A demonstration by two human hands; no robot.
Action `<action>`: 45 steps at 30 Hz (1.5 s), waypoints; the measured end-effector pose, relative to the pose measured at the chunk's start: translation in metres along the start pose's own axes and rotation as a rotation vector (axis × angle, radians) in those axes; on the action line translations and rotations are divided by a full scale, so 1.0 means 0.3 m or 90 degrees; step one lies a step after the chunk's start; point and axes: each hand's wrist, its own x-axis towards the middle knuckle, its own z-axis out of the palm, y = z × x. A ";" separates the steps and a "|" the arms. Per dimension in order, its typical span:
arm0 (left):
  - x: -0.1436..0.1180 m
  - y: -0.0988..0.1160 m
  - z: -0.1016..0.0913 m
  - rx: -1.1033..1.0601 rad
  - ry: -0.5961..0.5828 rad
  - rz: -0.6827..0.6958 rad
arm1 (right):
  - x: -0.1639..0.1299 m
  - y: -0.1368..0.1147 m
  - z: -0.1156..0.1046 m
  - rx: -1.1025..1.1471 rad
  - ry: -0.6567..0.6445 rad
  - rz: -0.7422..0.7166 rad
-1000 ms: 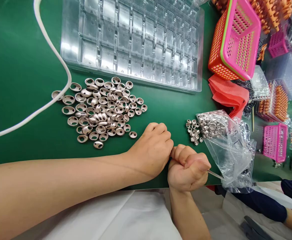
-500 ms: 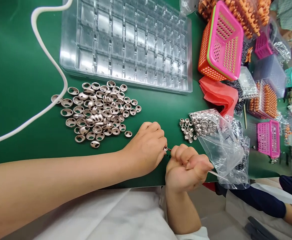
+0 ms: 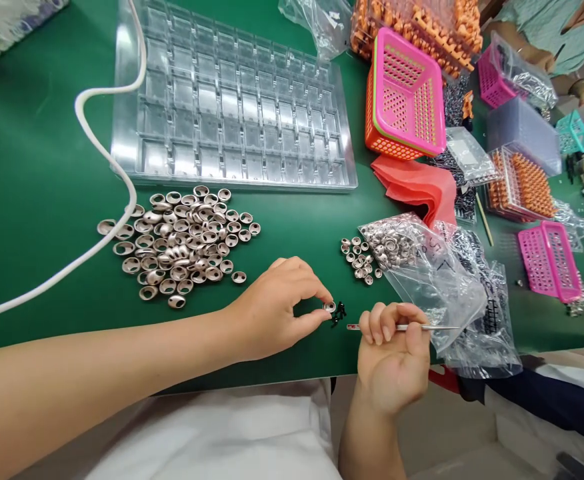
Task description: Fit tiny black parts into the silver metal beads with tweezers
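A small metal ring (image 3: 329,307) was pinched between thumb and forefinger of the left hand (image 3: 277,310), held just above the green table (image 3: 37,167) near its front edge. Tiny black parts (image 3: 339,313) lay touching or just beside the ring; which, I could not tell. The right hand (image 3: 391,353) gripped a thin rod-like tool (image 3: 402,327), fingers curled round it, its tip pointing toward the black parts but apart from them. Judged step: fitting a small piece to the ring with the tool. Next move would call for a steady ring and fine aim of the tip. Behind the left hand lay a heap of larger metal caps (image 3: 182,243); to the right, a clear bag (image 3: 422,267) spilled more small rings (image 3: 357,257). Farther back sat a clear compartment tray (image 3: 232,107), a white hose (image 3: 107,160) and pink baskets (image 3: 407,93). The tool's far end was lost against the bag; the shape of the black parts was too small to make out.
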 end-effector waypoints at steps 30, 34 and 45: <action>0.037 0.051 -0.110 0.561 -0.144 -0.030 | -0.014 0.106 -0.060 -0.199 -0.005 0.056; 0.029 0.086 -0.173 0.690 -0.179 -0.071 | -0.033 0.099 -0.077 -0.212 -0.006 0.053; -0.036 0.025 -0.229 0.646 -0.122 0.041 | -0.038 0.098 -0.145 -0.207 -0.011 0.034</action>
